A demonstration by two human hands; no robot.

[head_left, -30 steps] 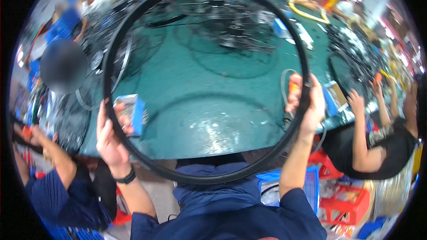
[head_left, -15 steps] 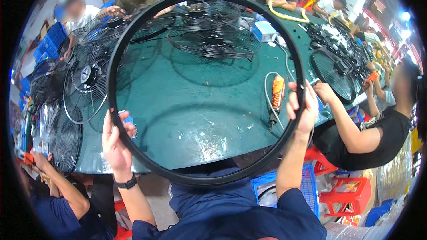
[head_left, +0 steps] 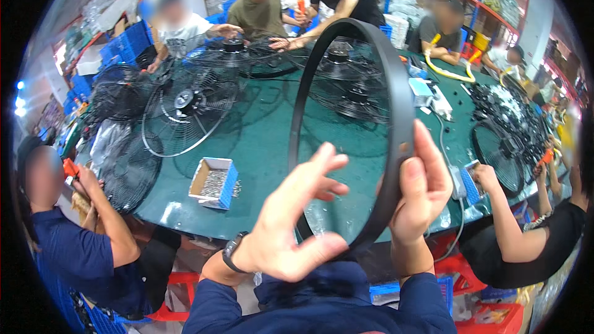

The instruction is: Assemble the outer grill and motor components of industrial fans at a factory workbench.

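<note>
My right hand grips a wide black ring by its right side, thumb on the near face. The ring stands tilted almost edge-on above the table's near edge, with a small hole in the band just over my fingers. My left hand has its fingers spread in front of the ring's opening; whether the thumb touches the lower rim I cannot tell. Left of that hand, an open blue and white box of small metal screws stands on the green table.
Black wire fan guards with motors lie at the left and far side. At right are another fan guard, a heap of black parts and a grey cord. Co-workers sit around the table; red stools stand below.
The ring has turned from facing me to nearly edge-on and shifted right. My left hand has let go of its left side and moved right. The view has swung, bringing the screw box into sight.
</note>
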